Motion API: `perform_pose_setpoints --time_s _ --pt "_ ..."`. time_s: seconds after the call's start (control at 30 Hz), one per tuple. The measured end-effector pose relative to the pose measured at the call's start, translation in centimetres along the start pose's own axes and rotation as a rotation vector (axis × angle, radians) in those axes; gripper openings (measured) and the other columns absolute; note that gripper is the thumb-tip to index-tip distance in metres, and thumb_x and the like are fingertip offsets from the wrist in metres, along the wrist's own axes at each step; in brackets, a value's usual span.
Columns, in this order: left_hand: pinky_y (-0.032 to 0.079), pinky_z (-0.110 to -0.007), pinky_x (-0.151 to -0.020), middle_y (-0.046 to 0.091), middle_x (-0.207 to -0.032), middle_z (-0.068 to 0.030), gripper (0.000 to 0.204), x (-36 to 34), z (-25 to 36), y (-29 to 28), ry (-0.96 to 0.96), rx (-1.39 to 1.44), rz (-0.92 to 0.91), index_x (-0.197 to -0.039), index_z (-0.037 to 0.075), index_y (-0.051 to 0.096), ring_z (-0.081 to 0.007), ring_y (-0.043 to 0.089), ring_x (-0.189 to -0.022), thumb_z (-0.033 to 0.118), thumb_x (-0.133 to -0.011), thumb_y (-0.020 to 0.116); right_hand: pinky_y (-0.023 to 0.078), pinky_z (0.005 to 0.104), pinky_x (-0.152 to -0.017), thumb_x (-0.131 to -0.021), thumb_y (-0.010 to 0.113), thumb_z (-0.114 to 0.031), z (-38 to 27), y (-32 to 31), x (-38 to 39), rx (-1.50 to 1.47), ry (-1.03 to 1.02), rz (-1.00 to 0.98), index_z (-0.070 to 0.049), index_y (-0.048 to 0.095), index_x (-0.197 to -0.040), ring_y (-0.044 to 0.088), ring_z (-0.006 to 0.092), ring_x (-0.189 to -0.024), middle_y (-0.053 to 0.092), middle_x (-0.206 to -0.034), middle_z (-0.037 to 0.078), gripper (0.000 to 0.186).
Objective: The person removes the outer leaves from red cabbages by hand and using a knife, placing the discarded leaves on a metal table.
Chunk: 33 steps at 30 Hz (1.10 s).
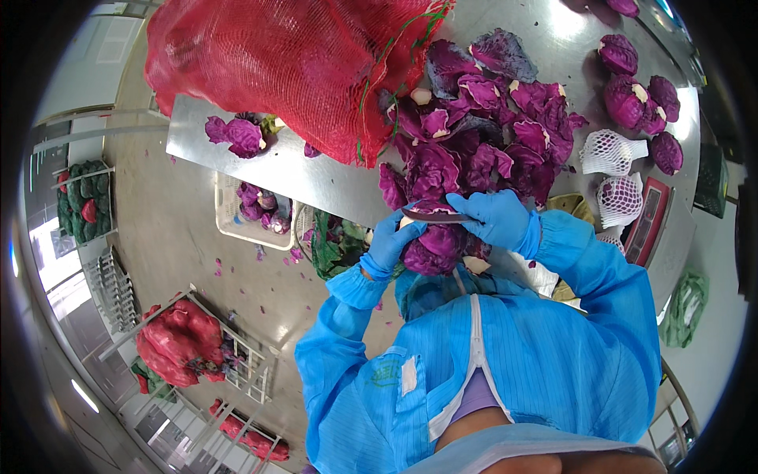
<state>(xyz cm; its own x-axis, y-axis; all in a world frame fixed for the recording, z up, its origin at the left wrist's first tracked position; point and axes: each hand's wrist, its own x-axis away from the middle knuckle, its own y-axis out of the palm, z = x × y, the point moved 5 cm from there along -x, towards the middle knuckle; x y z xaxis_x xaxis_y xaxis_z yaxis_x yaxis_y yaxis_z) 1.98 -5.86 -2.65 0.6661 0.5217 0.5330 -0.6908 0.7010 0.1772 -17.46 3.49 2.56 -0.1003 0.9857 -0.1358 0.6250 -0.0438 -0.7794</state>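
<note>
My blue-gloved left hand (390, 244) grips the left side of a purple cabbage (433, 253) held at the steel table's near edge. My blue-gloved right hand (497, 220) is closed on a knife (438, 215), which lies sideways across the cabbage's top. A pale cut patch shows near my left fingers. A heap of loose purple leaves (489, 134) lies on the steel table (316, 178) just beyond my hands. To the right are cabbages in white foam nets (612, 150) and several bare purple cabbages (624, 99).
A large red mesh sack (276, 67) covers the far left of the table. A white crate of cabbages (232, 227) stands below its edge. Racks with red sacks (181, 340) and green sacks (83, 201) stand at left. A red-framed device (647, 221) is at right.
</note>
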Motion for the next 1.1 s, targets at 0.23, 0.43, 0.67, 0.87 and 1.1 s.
perform_pose_setpoints --time_s 0.23,0.43,0.67,0.87,1.1 --pt "0.048 -0.030 -0.086 0.067 -0.106 -0.0071 0.049 0.7 0.5 0.1 -0.043 -0.049 -0.041 -0.121 -0.002 0.060 -0.0127 0.060 -0.094 0.023 -0.082 0.074 0.040 0.0365 -0.043 -0.078 0.072 -0.024 -0.5 0.3 0.2 0.142 -0.018 0.162 -0.010 0.056 -0.120 0.053 0.0214 -0.051 0.050 -0.073 0.006 0.047" --pt "0.041 -0.037 -0.105 0.055 -0.135 -0.0166 0.081 2.8 4.9 3.2 0.427 -0.606 -0.083 -0.138 0.001 0.049 -0.0250 0.054 -0.123 0.026 -0.068 0.083 0.048 0.0283 -0.051 -0.085 0.071 -0.017 6.8 -3.2 -0.6 -0.063 0.359 0.551 -0.007 0.068 -0.101 0.061 0.0166 -0.059 0.064 -0.074 0.009 0.019" --pt "0.034 -0.044 -0.111 0.040 -0.148 -0.0186 0.091 3.7 3.1 3.9 0.636 -0.795 0.302 -0.144 0.004 0.040 -0.0387 0.037 -0.137 0.022 -0.065 0.082 0.042 0.0244 -0.044 -0.087 0.073 -0.030 2.9 -1.7 1.1 -0.944 0.945 0.020 -0.003 0.050 -0.135 0.051 0.0070 -0.050 0.065 -0.087 0.005 0.060" --pt "0.031 -0.049 -0.112 0.036 -0.150 -0.0183 0.091 4.9 1.5 5.8 0.712 -0.875 0.408 -0.145 0.007 0.039 -0.0411 0.030 -0.140 0.022 -0.066 0.082 0.046 0.0245 -0.042 -0.084 0.071 -0.047 0.3 5.4 1.9 -1.149 1.012 -0.123 -0.001 0.058 -0.121 0.056 0.0104 -0.048 0.063 -0.077 0.006 0.060" --pt "0.032 -0.052 -0.110 0.038 -0.149 -0.0199 0.086 5.6 0.5 6.5 0.716 -0.915 0.450 -0.142 0.005 0.043 -0.0446 0.031 -0.139 0.026 -0.068 0.082 0.050 0.0266 -0.048 -0.080 0.073 -0.053 -0.1 4.9 2.2 -0.931 0.929 -0.109 -0.002 0.052 -0.133 0.060 0.0114 -0.054 0.067 -0.082 0.009 0.076"
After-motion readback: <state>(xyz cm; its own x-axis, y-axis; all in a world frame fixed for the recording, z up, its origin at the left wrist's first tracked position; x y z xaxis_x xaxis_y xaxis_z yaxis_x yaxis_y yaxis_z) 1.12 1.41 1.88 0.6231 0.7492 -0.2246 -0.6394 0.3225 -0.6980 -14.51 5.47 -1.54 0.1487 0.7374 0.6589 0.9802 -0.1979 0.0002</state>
